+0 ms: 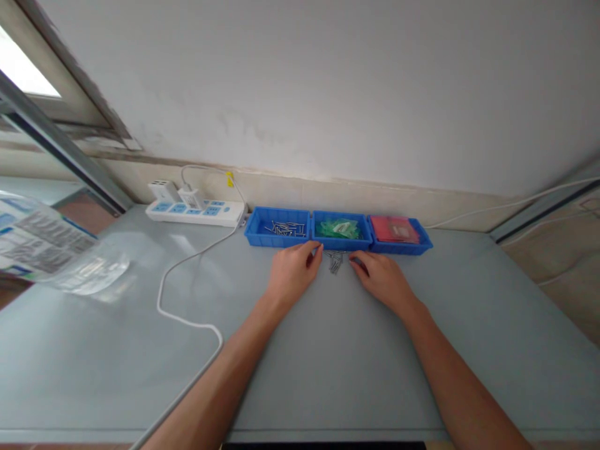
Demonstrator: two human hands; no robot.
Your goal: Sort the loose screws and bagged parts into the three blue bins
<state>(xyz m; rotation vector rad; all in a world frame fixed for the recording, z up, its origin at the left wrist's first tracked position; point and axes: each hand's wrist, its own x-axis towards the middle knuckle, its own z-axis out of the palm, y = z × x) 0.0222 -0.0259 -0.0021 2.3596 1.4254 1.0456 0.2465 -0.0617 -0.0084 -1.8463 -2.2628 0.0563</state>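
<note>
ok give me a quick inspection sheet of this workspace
surface: grey table, flat, set against a wall
job's things: small pile of screws on the table between the hands, just in front of the green bin
clutter: three blue bins in a row; screw bin holds loose screws, green bin holds green bags, red bin holds red bags; clear plastic bag at far left
grippers: left hand and right hand palm down, fingertips at the pile; grasp cannot be told
cables: white cable loops across the table from the power strip; another white cable along the wall at right
surroundings: white wall, window frame upper left
</note>
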